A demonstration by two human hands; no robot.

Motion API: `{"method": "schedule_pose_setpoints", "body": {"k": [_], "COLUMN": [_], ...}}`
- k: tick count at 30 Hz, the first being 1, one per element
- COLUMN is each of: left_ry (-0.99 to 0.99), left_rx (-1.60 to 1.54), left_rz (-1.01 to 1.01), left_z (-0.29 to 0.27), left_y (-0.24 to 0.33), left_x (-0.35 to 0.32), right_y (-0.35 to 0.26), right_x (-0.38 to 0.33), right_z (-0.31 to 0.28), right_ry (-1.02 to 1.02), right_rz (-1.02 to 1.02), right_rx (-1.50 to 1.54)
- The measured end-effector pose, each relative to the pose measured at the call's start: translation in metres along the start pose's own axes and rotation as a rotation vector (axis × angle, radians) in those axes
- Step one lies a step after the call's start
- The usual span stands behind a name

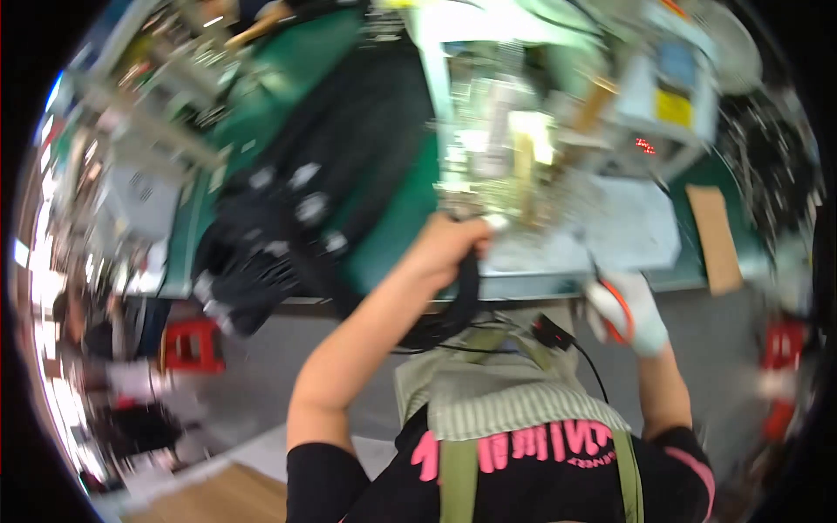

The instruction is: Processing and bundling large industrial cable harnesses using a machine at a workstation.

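Setting: factory or assembly workshop. Evidence: long workbench (392, 235) covered in green mat; benchtop machine (523, 131) at centre with metal frame, a small red lit display (645, 146) and a yellow label; heap of black straps (288, 227) piled on the mat; grey concrete floor (253, 375); red stool (193, 344) at left. More cluttered benches (148, 105) run along the left, blurred.

Black strap (466, 296), looped, hanging off the green bench edge
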State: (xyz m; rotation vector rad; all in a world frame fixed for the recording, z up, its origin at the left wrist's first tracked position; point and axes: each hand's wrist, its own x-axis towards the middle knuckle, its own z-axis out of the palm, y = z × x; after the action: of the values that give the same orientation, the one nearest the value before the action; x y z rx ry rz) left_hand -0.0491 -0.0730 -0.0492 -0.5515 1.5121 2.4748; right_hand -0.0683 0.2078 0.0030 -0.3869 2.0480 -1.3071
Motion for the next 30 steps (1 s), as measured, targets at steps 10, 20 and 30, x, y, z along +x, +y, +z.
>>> {"method": "schedule_pose_setpoints", "body": {"k": [10, 20, 30], "left_ry": [-0.163, -0.066, 0.022], "left_rx": [0.155, 0.389, 0.632], "left_rz": [-0.153, -0.110, 0.070], "left_z": [0.042, 0.054, 0.061], "left_y": [0.014, 0.019, 0.024], "left_x": [0.039, 0.042, 0.041], "right_y": [-0.011, -0.001, 0.003], "right_x": [0.089, 0.113, 0.117], "right_z": [-0.030, -0.031, -0.024], "right_ry": [-0.032, -0.174, -0.146], "right_rz": [0.057, -0.003, -0.032], "right_rx": [0.258, 0.368, 0.409]}}
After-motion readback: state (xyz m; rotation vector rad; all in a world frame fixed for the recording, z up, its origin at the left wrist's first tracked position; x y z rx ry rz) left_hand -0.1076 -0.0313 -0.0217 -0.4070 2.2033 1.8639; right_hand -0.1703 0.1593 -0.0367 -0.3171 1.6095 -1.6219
